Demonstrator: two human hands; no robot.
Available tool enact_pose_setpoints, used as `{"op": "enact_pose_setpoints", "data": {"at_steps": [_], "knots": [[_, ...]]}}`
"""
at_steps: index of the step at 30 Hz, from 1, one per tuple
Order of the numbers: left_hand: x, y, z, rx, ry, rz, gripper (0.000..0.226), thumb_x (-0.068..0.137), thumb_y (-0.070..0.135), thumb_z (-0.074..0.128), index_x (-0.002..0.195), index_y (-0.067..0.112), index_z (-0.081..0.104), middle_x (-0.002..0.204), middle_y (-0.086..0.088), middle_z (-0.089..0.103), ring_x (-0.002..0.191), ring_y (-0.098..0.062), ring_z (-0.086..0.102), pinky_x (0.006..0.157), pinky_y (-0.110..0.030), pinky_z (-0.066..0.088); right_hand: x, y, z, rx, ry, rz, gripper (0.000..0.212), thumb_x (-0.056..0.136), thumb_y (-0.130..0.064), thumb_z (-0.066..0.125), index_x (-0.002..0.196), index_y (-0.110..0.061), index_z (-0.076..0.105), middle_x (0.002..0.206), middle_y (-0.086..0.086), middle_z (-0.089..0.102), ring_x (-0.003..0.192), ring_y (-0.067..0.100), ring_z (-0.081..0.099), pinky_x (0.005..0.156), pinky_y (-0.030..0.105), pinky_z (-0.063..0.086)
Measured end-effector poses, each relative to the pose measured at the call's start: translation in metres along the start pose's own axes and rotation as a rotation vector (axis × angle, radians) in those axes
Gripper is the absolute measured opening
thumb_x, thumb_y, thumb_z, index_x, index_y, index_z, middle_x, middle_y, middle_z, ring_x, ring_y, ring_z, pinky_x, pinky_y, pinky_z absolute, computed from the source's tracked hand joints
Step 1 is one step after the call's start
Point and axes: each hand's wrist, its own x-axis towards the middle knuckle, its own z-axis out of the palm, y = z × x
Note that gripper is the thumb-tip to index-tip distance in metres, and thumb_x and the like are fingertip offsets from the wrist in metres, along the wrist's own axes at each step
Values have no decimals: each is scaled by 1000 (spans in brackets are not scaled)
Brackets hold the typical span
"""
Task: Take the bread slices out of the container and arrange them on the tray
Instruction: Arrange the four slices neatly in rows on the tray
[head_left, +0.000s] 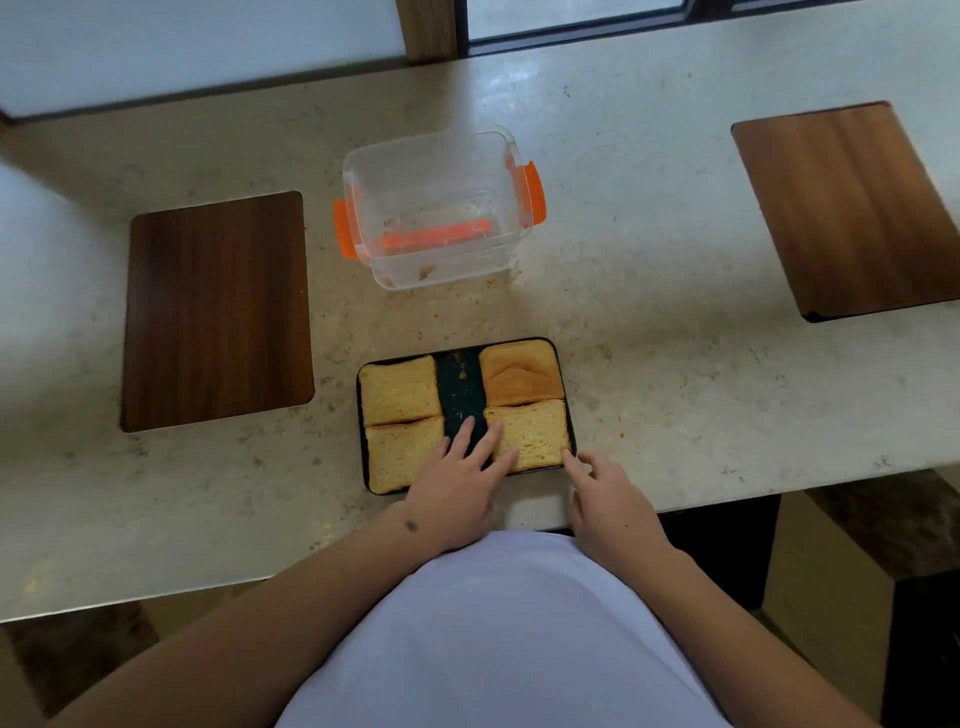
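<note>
A dark rectangular tray (461, 387) lies near the counter's front edge with several bread slices on it. One slice (399, 391) is at the far left, a crust piece (521, 375) at the far right, another slice (395, 460) at the near left and one (535, 434) at the near right. My left hand (457, 480) rests flat on the tray's near middle, fingers spread, touching the near-right slice's left edge. My right hand (605, 486) touches the tray's near right corner with its fingertips. The clear container (436, 208) with orange clips stands behind the tray, holding only crumbs.
A dark wooden board (218, 312) is inset in the beige stone counter (649, 338) at the left, another board (852, 208) at the far right. Crumbs lie between container and tray. A window frame runs along the back.
</note>
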Motion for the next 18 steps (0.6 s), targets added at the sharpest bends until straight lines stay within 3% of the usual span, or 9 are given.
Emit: {"op": "enact_pose_setpoints", "data": {"at_steps": [6, 8, 11, 13, 15, 16, 18], "knots": [[4, 0, -2, 16, 47, 35, 69, 95, 34, 46, 158, 24, 19, 169, -12, 6, 153, -34, -5, 121, -56, 10, 4, -1, -4, -149, -65, -13, 66, 98, -21, 47, 160, -18, 25, 145, 7, 46, 122, 26, 48, 84, 33, 48], [3, -1, -5, -13, 60, 51, 67, 94, 33, 48, 156, 23, 25, 168, -12, 10, 153, -34, -1, 121, -55, 12, 7, -6, -12, -199, -95, 0, 61, 99, -25, 47, 157, -18, 31, 139, 7, 51, 121, 26, 50, 86, 33, 48], [-3, -4, -14, -308, 311, 4, 48, 91, 25, 53, 138, 19, 54, 149, -11, 48, 142, -33, 35, 113, -47, 33, 17, -24, -37, -133, -62, 68, 38, 101, -30, 43, 134, -19, 56, 115, 4, 63, 103, 23, 60, 83, 37, 54], [-9, -11, -24, -746, 510, -299, 29, 91, 20, 56, 118, 17, 65, 115, -2, 64, 111, -22, 58, 93, -36, 48, 28, -41, -55, 196, -78, 125, 33, 101, -31, 50, 130, -20, 59, 112, 1, 68, 98, 20, 66, 81, 36, 57], [-12, -32, -36, -1236, 476, -689, 19, 95, 20, 53, 110, 17, 64, 98, 2, 63, 91, -19, 60, 79, -33, 52, 45, -61, -71, 736, -210, 211, 32, 100, -31, 57, 129, -18, 61, 113, 0, 71, 96, 16, 71, 77, 32, 60], [-14, -47, -39, -1454, 428, -840, 16, 97, 20, 51, 107, 16, 62, 95, 0, 62, 87, -19, 59, 78, -35, 51, 54, -73, -76, 951, -281, 251, 31, 101, -29, 58, 128, -15, 62, 112, 2, 72, 95, 15, 72, 74, 30, 62], [-19, -76, -41, -1704, 381, -1022, 13, 97, 16, 48, 93, 17, 59, 91, -4, 57, 83, -21, 53, 79, -36, 47, 73, -92, -77, 1166, -353, 327, 29, 102, -21, 58, 128, -10, 62, 117, 10, 70, 101, 20, 72, 73, 29, 63]]}}
